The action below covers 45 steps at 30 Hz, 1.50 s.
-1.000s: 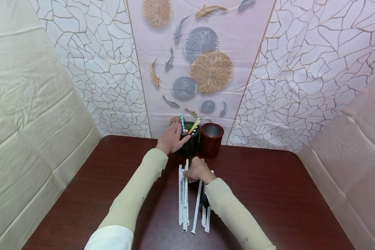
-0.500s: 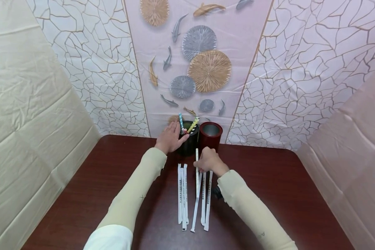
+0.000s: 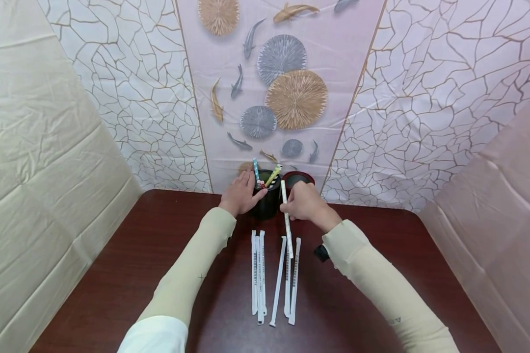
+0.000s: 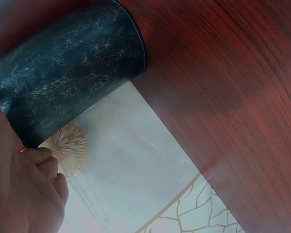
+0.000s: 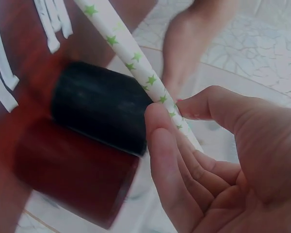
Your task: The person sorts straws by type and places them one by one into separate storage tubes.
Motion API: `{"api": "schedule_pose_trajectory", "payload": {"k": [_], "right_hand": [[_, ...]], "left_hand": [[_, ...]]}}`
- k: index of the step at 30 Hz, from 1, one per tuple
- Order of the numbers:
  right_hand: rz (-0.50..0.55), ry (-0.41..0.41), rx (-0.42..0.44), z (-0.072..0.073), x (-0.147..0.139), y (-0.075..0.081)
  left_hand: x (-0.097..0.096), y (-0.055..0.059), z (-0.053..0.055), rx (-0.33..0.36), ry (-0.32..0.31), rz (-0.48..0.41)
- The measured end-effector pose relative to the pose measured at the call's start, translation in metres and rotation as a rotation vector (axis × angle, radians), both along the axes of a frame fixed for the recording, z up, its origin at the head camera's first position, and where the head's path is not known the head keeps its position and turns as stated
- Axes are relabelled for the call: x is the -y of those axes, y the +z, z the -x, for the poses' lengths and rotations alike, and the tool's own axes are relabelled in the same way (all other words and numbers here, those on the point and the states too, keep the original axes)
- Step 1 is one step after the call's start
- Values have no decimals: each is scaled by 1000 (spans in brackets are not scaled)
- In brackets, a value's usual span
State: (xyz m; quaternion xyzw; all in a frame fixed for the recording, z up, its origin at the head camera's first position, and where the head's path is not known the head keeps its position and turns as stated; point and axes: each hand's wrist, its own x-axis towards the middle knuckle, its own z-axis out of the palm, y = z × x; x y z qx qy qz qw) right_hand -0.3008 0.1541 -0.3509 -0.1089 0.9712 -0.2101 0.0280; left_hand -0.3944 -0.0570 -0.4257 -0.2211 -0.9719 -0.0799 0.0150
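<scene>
Green stars on white: pinches a straw (image 5: 136,63) between thumb and fingers of the right hand (image 3: 306,202), holding it tilted above the table (image 3: 380,269), near the red cup (image 5: 80,177) and the wrapped straws (image 3: 254,274). Grips the black cup (image 4: 77,68) of patterned straws (image 3: 273,177) with the left hand (image 3: 240,194), fingers bent beside its rim.

Nothing reads clearly. Dark printed lettering runs along the row of slim white wrappers (image 3: 254,274) lying in front of the black cup (image 3: 265,208), too small to make out. A small cross-like mark stands on the left sleeve (image 3: 194,264), front-left of the cup; another small, indistinct mark on the right sleeve (image 3: 380,289), front-right of it.
</scene>
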Motion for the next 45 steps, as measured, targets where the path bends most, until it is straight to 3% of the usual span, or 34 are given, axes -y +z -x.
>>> {"api": "schedule_pose_trajectory", "payload": {"k": [4, 10, 22, 33, 45], "right_hand": [[-20, 10, -47, 1, -2, 19], [37, 30, -135, 1, -3, 43], [170, -39, -437, 6, 3, 71], [263, -39, -547, 12, 11, 74], [381, -44, -574, 31, 18, 56]], "left_hand": [[0, 1, 0, -2, -1, 2], [1, 2, -1, -14, -1, 5], [0, 1, 1, 4, 4, 43], [-1, 0, 1, 1, 10, 40], [-1, 0, 1, -1, 14, 26]]}}
